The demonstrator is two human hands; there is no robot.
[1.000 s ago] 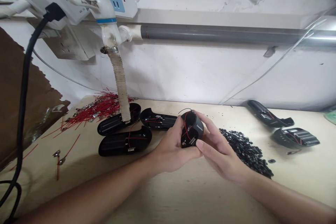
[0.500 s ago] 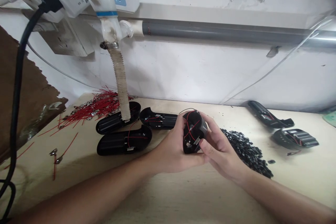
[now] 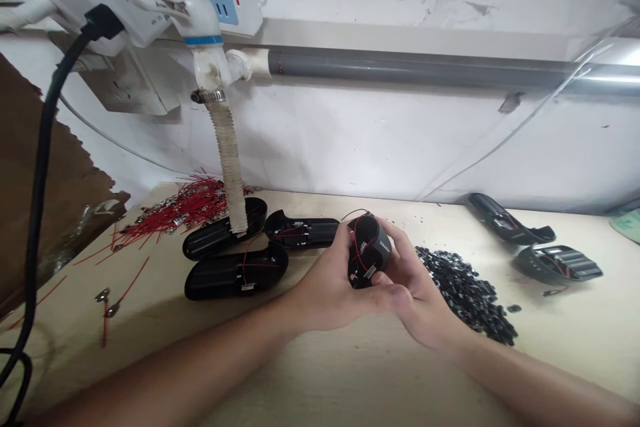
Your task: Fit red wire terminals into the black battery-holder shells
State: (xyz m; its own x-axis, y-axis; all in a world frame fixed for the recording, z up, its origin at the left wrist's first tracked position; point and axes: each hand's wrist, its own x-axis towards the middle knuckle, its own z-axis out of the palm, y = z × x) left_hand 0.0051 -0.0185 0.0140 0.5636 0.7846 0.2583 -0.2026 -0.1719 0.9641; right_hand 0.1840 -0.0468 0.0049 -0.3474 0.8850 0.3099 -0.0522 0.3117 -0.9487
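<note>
Between my two hands, above the table, is a black plastic housing point(image 3: 377, 250) with a curved end, a red wire and a small white connector inside. My left hand point(image 3: 337, 287) is closed around its left side, with the thumb across the front. My right hand point(image 3: 417, 290) grips the right side, its fingers behind and its thumb near the connector. Part of the housing is hidden by my fingers. To the left lie similar black housings point(image 3: 233, 277) with red wires in them. A heap of small black parts point(image 3: 465, 290) lies right of my right hand.
A pile of red wires with metal tabs point(image 3: 193, 203) lies at the back left. A ribbed hose point(image 3: 229, 160) hangs down over one housing. Two more housings point(image 3: 557, 263) lie at the right. A black power cable point(image 3: 43, 180) runs down the left side.
The housing has turned slightly in my hands, showing more of its curved outer side. My left thumb has moved up to the right, by my right thumb. The view has shifted slightly.
</note>
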